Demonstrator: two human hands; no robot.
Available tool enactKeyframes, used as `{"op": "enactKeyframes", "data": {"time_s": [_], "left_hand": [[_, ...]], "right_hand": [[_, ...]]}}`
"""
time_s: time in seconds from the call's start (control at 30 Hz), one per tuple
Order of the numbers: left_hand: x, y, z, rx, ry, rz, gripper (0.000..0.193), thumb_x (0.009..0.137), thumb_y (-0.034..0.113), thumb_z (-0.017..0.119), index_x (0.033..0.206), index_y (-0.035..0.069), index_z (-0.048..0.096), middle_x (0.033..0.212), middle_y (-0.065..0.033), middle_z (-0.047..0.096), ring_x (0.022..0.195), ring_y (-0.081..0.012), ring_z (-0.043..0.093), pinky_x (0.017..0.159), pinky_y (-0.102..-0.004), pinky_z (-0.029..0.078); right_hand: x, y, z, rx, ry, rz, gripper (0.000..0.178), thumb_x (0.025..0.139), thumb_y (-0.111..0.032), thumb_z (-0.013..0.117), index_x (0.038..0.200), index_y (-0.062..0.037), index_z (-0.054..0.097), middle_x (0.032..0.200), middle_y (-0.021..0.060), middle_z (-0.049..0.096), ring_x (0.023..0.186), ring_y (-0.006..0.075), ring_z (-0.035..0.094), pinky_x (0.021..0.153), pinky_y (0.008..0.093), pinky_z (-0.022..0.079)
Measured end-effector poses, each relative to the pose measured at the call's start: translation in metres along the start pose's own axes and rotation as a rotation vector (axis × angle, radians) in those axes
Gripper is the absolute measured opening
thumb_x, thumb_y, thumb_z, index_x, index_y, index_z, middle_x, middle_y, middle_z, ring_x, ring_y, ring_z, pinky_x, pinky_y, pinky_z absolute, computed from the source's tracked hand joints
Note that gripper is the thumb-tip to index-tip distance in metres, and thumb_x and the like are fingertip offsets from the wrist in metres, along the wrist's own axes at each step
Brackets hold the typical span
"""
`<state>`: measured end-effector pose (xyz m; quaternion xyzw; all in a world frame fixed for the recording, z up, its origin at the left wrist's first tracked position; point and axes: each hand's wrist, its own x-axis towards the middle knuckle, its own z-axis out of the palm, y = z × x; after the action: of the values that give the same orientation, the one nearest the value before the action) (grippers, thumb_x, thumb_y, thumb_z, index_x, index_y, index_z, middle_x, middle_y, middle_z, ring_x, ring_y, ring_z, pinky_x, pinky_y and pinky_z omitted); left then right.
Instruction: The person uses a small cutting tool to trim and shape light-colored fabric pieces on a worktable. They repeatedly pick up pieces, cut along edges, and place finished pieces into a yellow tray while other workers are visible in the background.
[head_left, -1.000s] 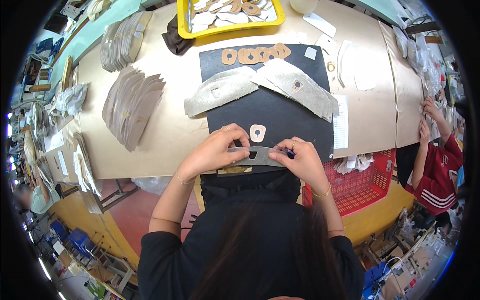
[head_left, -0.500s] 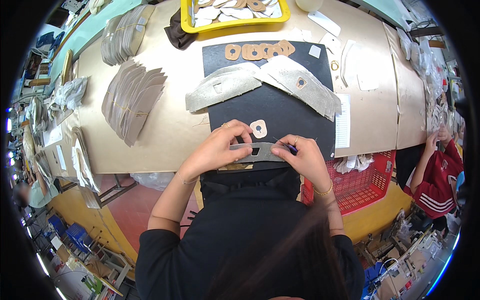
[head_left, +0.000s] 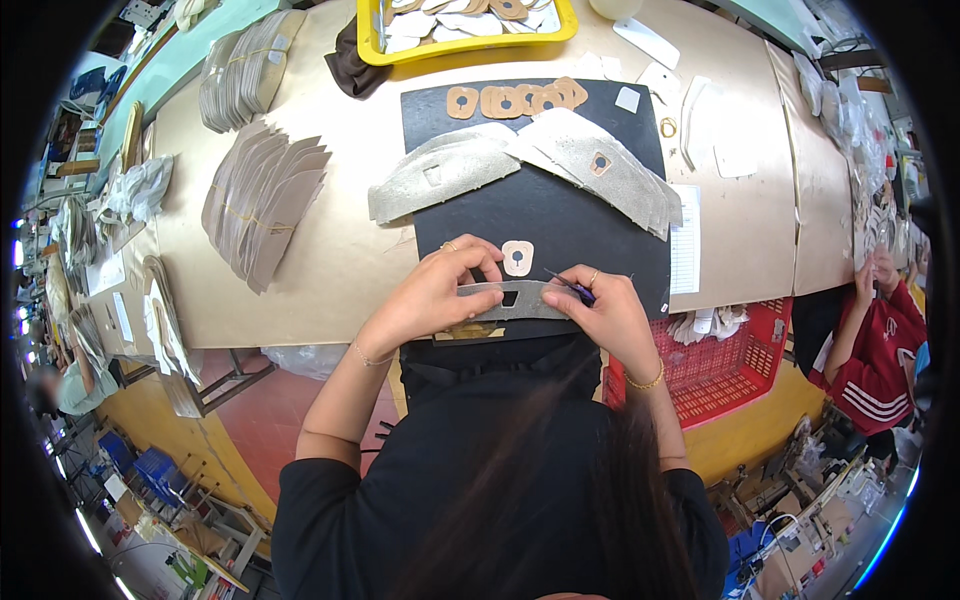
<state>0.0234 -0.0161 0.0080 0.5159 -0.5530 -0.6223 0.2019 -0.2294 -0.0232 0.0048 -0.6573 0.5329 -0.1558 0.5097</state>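
Observation:
A curved grey fabric piece with a square hole spans my two hands at the near edge of a black mat. Its left end is pinched between the thumb and fingers of my left hand. My right hand grips the other end, and a small dark pointed tool, its kind unclear, is also tucked in its fingers. Just beyond the strip lies a pale rounded patch with a keyhole-shaped opening. Farther off, two fanned stacks of grey curved pieces, a left stack and a right stack, rest on the mat.
Tan patches line the mat's far edge, below a yellow tray of cut pieces. Banded bundles lie at the left. A red crate stands below the table's right side. A person in a red top works at far right.
Both hands keep their hold on the grey strip and have barely moved. The dark tool in my right hand shows more of its length now.

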Motion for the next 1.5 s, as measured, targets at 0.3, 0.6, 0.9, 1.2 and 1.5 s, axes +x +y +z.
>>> {"op": "enactKeyframes", "data": {"time_s": [0.3, 0.6, 0.9, 1.2, 1.5], "left_hand": [[-0.001, -0.01, 0.002, -0.096, 0.036, -0.025, 0.027, 0.084, 0.012, 0.073, 0.107, 0.002, 0.064, 0.082, -0.0057, 0.064, 0.069, -0.013, 0.062, 0.064, -0.0297, 0.049], [0.012, -0.004, 0.008, -0.015, 0.224, -0.122, 0.027, 0.085, 0.013, 0.075, 0.108, 0.002, 0.067, 0.083, -0.0075, 0.067, 0.068, -0.0154, 0.064, 0.063, -0.0295, 0.051], [0.015, -0.012, 0.01, 0.156, 0.313, 0.05, 0.026, 0.084, 0.013, 0.076, 0.108, 0.003, 0.071, 0.094, -0.0102, 0.068, 0.083, -0.0229, 0.064, 0.073, -0.0325, 0.05], [0.015, -0.013, 0.008, 0.166, 0.31, 0.038, 0.027, 0.086, 0.012, 0.076, 0.11, 0.002, 0.071, 0.088, -0.0043, 0.064, 0.058, -0.0087, 0.058, 0.053, -0.0234, 0.047], [0.017, -0.016, 0.007, 0.159, 0.312, 0.045, 0.027, 0.086, 0.012, 0.076, 0.11, 0.001, 0.071, 0.088, -0.0044, 0.063, 0.057, -0.0081, 0.058, 0.051, -0.0233, 0.046]], "right_hand": [[0.004, 0.002, -0.002, 0.133, 0.023, 0.124, 0.028, 0.087, -0.024, 0.077, 0.1, 0.0004, 0.072, 0.076, 0.0125, 0.072, 0.063, 0.0165, 0.068, 0.059, 0.0285, 0.051], [0.019, 0.008, -0.006, 0.08, 0.179, 0.049, 0.029, 0.082, -0.017, 0.082, 0.1, 0.0017, 0.071, 0.077, 0.0058, 0.069, 0.06, 0.0073, 0.059, 0.056, 0.024, 0.048], [0.02, 0.011, 0.001, -0.033, 0.206, 0.044, 0.027, 0.083, -0.018, 0.081, 0.096, 0.0021, 0.07, 0.07, 0.0046, 0.066, 0.057, 0.0062, 0.057, 0.054, 0.0239, 0.046], [0.023, 0.004, -0.001, -0.089, 0.212, 0.029, 0.029, 0.082, -0.021, 0.081, 0.096, 0.0018, 0.071, 0.07, 0.0094, 0.066, 0.06, 0.0095, 0.059, 0.058, 0.0263, 0.048], [0.024, 0.001, -0.001, -0.121, 0.22, 0.024, 0.03, 0.081, -0.022, 0.082, 0.096, 0.0012, 0.071, 0.078, 0.0144, 0.07, 0.067, 0.0163, 0.064, 0.066, 0.0295, 0.051]]}}
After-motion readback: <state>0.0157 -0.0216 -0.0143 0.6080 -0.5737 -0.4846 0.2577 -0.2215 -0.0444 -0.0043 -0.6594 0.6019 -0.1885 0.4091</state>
